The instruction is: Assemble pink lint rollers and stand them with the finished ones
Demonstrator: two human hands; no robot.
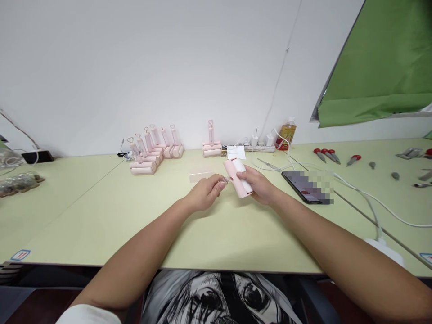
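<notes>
My right hand (258, 183) is closed around a pink lint roller (235, 177) with a white roll, held tilted above the table. My left hand (205, 192) pinches a small clear piece (226, 180) at the hole in the pink casing. Whether that piece touches the casing or sits inside it, I cannot tell; my fingers hide most of it. Just behind my left hand, a clear pale-pink flat cover (201, 175) lies on the table.
Several pink lint rollers (145, 155) with heart-topped handles stand at the back left; another lint roller (212, 144) stands by the wall. Further right are a power strip (259, 147), a bottle (286, 134), a phone (305, 186), white cables (367, 195) and red-handled tools (326, 154).
</notes>
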